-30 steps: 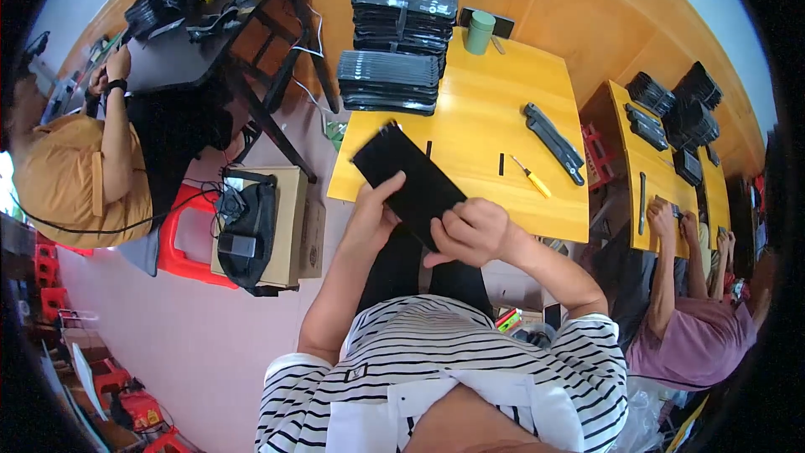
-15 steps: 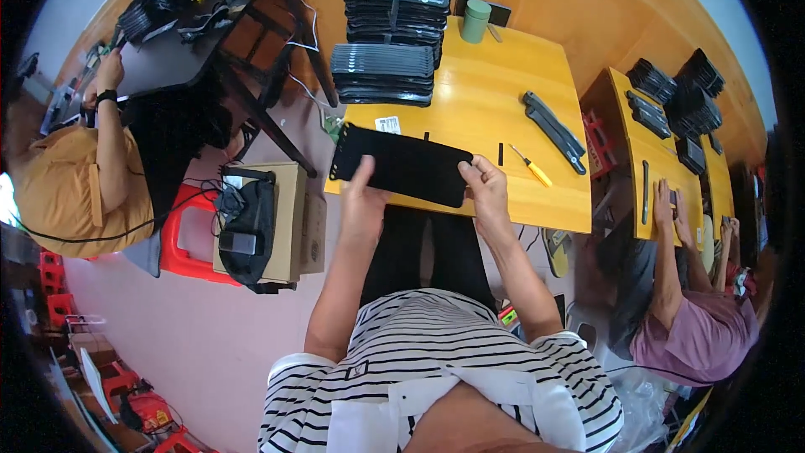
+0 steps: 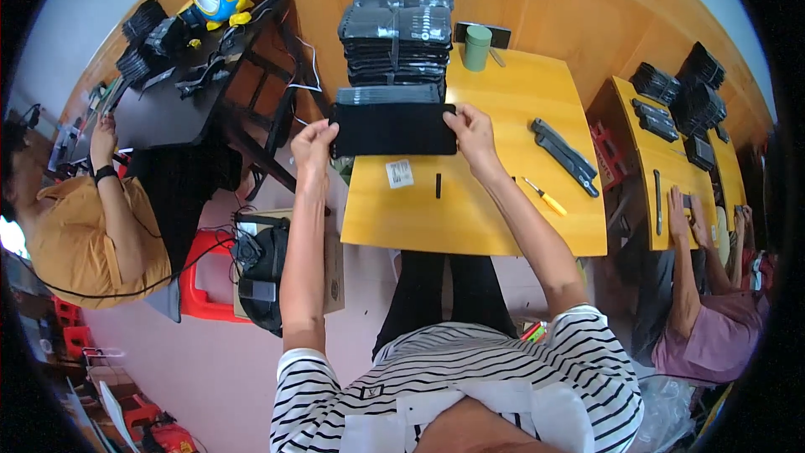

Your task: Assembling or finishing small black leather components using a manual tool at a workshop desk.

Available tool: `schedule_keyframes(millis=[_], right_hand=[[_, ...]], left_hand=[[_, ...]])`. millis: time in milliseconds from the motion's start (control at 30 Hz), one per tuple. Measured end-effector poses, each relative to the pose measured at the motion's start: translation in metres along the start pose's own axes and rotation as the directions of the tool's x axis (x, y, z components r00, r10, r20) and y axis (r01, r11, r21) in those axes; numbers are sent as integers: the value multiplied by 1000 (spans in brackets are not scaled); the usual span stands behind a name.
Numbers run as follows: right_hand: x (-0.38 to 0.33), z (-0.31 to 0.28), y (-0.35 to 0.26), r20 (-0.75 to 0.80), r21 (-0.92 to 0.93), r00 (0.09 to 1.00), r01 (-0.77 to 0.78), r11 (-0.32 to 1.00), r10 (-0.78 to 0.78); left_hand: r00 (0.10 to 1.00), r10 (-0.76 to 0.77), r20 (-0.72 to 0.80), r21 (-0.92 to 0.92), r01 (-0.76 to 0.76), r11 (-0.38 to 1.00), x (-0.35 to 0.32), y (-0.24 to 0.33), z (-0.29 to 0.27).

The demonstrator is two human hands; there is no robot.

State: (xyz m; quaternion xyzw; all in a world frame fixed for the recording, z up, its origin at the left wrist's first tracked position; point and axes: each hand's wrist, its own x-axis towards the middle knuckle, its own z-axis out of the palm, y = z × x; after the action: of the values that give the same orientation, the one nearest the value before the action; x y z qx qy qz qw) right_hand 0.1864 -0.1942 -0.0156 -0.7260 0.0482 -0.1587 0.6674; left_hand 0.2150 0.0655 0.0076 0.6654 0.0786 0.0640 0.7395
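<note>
My left hand (image 3: 311, 147) grips the left end of a flat black rectangular panel (image 3: 392, 131), thumb on its near face. Pinched at its upper right corner is my right hand (image 3: 473, 132). The panel hangs level over the table, in front of a short stack of black ribbed panels in clear wrap (image 3: 386, 94), which it mostly hides. Below it on the yellow table (image 3: 470, 222) lie a white printed label (image 3: 400, 174) and a thin black strip (image 3: 438, 186). A yellow-handled screwdriver (image 3: 547, 198) rests near my right forearm.
Taller stacks of wrapped black panels (image 3: 396, 38) stand at the back, beside a green canister (image 3: 476, 49). A long dark grey tool (image 3: 566, 158) lies on the right. Left, a person in orange (image 3: 101, 239) sits by a dark table (image 3: 180, 109); right, a person in purple (image 3: 713, 331) works.
Both hands have raised the black panel and carried it away from me toward the stacks, turning it from a slant to level. The view has shifted slightly too.
</note>
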Motion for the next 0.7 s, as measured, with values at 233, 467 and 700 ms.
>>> schedule_keyframes(millis=[233,467,700], right_hand=[[74,31,13,-140,-391,990,-49,919,-7],[84,35,13,-145,-551,989,-116,827,43],[72,39,33,-154,-605,981,-1,796,-116]], left_hand=[[982,153,-111,342,-107,934,90,-20,14],[964,208,-165,692,-37,721,88,-16,35],[936,336,-105,694,-173,699,92,-38,33]])
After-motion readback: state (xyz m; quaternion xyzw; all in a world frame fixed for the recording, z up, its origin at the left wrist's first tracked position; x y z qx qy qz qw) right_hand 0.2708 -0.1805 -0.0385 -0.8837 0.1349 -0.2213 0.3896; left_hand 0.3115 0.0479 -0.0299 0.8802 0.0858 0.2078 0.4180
